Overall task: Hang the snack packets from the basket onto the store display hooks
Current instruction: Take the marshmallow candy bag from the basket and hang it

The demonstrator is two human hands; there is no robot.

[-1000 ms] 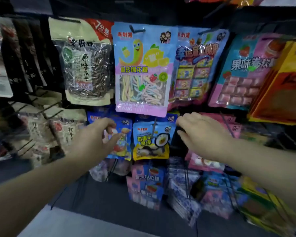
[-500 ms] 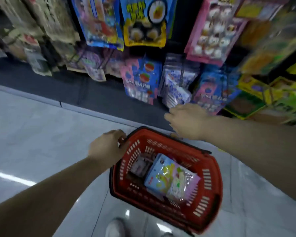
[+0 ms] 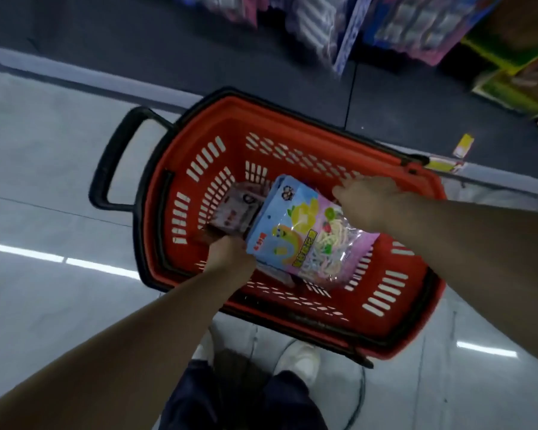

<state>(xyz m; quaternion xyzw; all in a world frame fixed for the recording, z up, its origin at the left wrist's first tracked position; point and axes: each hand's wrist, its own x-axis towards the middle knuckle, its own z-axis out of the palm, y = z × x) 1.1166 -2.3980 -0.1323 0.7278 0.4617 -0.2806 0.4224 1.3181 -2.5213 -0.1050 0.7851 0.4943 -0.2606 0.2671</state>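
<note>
A red plastic basket (image 3: 395, 318) stands on the floor below me. A blue-and-pink candy packet (image 3: 295, 243) with a yellow cartoon figure lies on top in it. Beside it, to the left, a smaller pinkish packet (image 3: 236, 209) is partly covered. My left hand (image 3: 230, 259) is inside the basket at the candy packet's near left corner, with its fingers hidden under the packet's edge. My right hand (image 3: 367, 203) reaches in from the right, its fingers spread over the packet's far right edge. No display hooks are in view.
The basket's black pull handle (image 3: 112, 162) sticks out to the left. Hanging packets (image 3: 323, 29) and yellow-green boxes (image 3: 510, 88) at the foot of the display fill the top edge. A yellow tag (image 3: 463, 145) lies on the floor. My white shoes (image 3: 298, 361) stand just behind the basket.
My view dropped from the display to the basket on the floor. Both hands came down from the hanging packets into the basket and onto the candy packet.
</note>
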